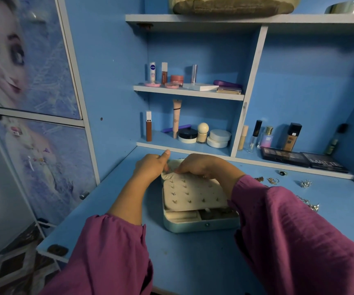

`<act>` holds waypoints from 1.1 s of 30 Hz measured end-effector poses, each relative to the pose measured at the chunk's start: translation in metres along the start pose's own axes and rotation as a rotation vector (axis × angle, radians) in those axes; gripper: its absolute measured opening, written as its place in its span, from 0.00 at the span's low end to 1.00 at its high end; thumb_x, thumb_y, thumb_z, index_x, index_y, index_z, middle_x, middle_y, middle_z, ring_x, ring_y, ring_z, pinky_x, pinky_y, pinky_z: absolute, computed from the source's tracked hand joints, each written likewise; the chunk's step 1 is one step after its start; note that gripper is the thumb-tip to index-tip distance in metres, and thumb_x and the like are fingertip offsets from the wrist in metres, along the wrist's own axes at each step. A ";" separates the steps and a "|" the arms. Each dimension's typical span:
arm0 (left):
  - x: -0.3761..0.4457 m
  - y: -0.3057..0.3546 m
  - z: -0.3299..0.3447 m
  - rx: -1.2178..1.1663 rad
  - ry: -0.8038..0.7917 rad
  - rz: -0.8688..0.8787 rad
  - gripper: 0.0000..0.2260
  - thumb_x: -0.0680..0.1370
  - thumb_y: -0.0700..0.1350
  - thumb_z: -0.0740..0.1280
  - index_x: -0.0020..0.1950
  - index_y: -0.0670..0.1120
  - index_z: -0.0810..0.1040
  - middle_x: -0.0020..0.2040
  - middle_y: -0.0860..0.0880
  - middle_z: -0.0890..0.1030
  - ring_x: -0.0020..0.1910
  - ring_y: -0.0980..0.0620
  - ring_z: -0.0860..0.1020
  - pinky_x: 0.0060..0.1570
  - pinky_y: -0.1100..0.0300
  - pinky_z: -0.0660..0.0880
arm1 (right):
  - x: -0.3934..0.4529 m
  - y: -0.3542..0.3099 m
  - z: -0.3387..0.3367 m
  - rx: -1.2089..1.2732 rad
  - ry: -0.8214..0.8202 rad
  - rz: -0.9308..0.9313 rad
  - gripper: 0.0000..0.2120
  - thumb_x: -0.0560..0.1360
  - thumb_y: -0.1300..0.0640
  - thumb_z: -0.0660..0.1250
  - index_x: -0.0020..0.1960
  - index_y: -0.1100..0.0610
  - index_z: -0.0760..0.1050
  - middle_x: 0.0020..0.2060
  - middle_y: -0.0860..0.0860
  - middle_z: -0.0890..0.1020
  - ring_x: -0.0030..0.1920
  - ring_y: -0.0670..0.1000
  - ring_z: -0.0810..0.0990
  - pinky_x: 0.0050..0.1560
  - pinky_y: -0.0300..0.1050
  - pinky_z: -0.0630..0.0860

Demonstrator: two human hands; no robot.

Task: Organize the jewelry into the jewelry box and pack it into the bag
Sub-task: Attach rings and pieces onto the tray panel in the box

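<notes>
A pale green jewelry box (201,225) lies open on the blue desk (193,258). Over its compartments sits a cream earring panel (193,193) studded with several small earrings. My left hand (152,167) pinches the panel's far left edge, thumb raised. My right hand (201,166) grips the panel's far edge beside it, fingers curled over the top. Loose rings (272,180), a silver piece (305,184) and a chain (308,203) lie on the desk to the right of the box. No bag can be seen.
Shelves behind the box hold cosmetics: tubes, jars (218,138) and bottles (292,136). Two dark makeup palettes (303,159) lie at the back right. A cupboard door (29,81) with a cartoon picture stands at the left. The desk's front left corner (52,250) is near.
</notes>
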State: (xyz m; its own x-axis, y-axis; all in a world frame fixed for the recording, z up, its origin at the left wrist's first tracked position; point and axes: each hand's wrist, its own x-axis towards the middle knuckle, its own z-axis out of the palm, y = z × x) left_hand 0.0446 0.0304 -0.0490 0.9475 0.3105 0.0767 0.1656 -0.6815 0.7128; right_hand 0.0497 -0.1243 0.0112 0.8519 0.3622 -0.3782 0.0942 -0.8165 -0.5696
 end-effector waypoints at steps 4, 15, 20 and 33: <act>0.001 -0.001 0.004 0.133 0.023 0.028 0.28 0.78 0.66 0.52 0.34 0.47 0.75 0.38 0.47 0.78 0.50 0.42 0.76 0.53 0.51 0.74 | 0.001 -0.003 0.002 -0.028 0.030 -0.009 0.17 0.79 0.49 0.63 0.60 0.61 0.72 0.49 0.55 0.77 0.46 0.51 0.75 0.43 0.42 0.71; -0.001 0.003 0.004 0.165 0.014 0.074 0.26 0.80 0.63 0.51 0.33 0.46 0.70 0.36 0.47 0.75 0.47 0.43 0.76 0.47 0.54 0.70 | 0.007 -0.004 0.000 -0.110 0.107 0.001 0.20 0.78 0.46 0.63 0.59 0.62 0.71 0.48 0.56 0.75 0.46 0.53 0.73 0.44 0.44 0.69; -0.002 0.003 0.005 0.196 -0.023 0.062 0.26 0.80 0.63 0.53 0.30 0.46 0.68 0.33 0.47 0.73 0.44 0.43 0.75 0.43 0.55 0.70 | 0.009 0.000 -0.001 -0.061 0.095 0.000 0.19 0.76 0.48 0.66 0.58 0.62 0.73 0.47 0.56 0.76 0.45 0.52 0.73 0.45 0.45 0.69; -0.006 0.000 0.001 0.076 -0.089 0.059 0.09 0.80 0.50 0.61 0.43 0.48 0.74 0.48 0.47 0.79 0.52 0.46 0.76 0.56 0.50 0.74 | -0.011 0.068 -0.039 0.178 0.239 -0.132 0.11 0.74 0.60 0.69 0.52 0.66 0.80 0.38 0.56 0.77 0.36 0.50 0.71 0.37 0.40 0.71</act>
State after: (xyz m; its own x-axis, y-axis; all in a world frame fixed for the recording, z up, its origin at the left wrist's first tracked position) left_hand 0.0397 0.0277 -0.0505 0.9761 0.2109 0.0519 0.1264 -0.7462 0.6536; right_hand 0.0666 -0.2010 0.0052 0.9371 0.3270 -0.1222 0.1388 -0.6702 -0.7291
